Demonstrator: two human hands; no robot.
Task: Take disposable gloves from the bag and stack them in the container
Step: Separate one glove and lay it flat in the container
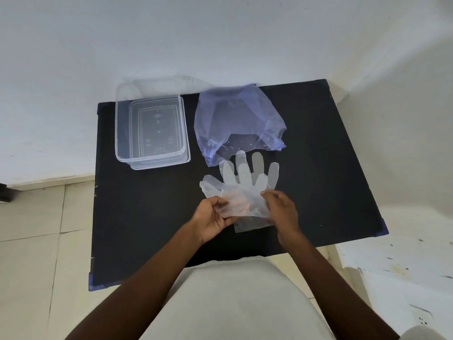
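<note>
holding a small bunch of clear disposable gloves [241, 190] just above a black desk [147, 217], left hand [212, 217] pinching the cuff edge on one side, right hand [282, 209] pinching the opposite side. both grips closed on thin film, thumbs against fingertips, palms otherwise free. glove fingers fanned away from the body, overlapping, more than one layer visible; exact count not clear. another flat sheet of film showing below the hands, lying on the desk or hanging, hard to say which.

pale blue bag [240, 121] lying crumpled just beyond the glove tips, mouth facing the hands. clear rectangular container [150, 133] sitting well to the left of the bag, open, looking empty.

probably separating or squaring up the gloves before stacking. best done by keeping the pinches light and near the cuff, sliding layers apart rather than tugging, since film this thin clings and creases. then carrying flat across to the left and lowering fingers-first into the container, smoothing once down.
</note>
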